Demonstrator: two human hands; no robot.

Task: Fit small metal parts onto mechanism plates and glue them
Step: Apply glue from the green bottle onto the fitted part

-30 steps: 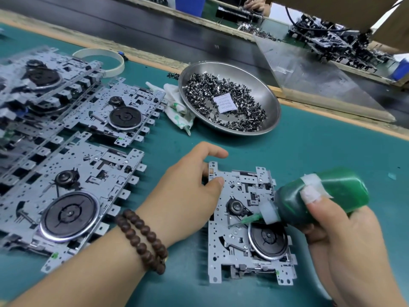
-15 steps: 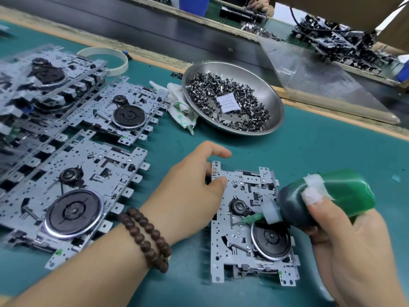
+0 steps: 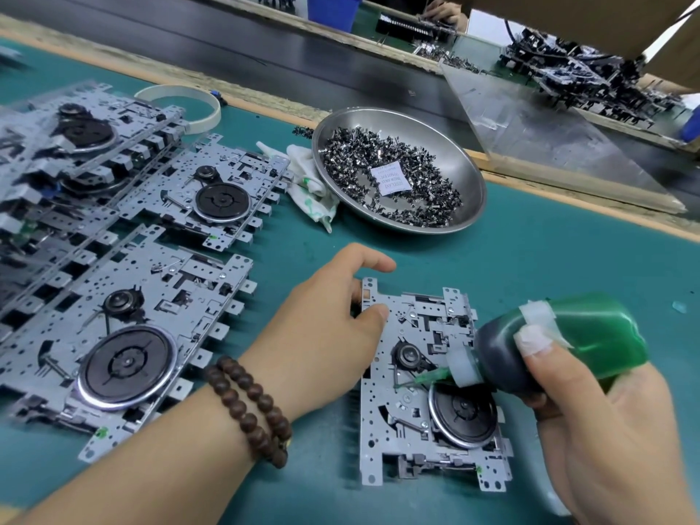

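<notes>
Right hand (image 3: 621,418) grips green glue bottle (image 3: 560,341), tilted left, nozzle tip over mechanism plate (image 3: 397,407) between small pulley and large flywheel. Left hand (image 3: 322,327) rests on plate's upper left edge, fingers relaxed, thumb on the metal. Plate flat on teal bench (image 3: 530,259). Steel bowl (image 3: 469,176) of small metal parts (image 3: 378,161) behind.

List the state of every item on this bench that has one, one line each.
Green glue bottle: tipped, nozzle down on the plate, held in the right hand.
Mechanism plate: flat on the mat, steadied at its corner by the left hand.
Steel bowl: upright, holding small metal parts and a paper slip.
White cloth: crumpled beside the bowl.
</notes>
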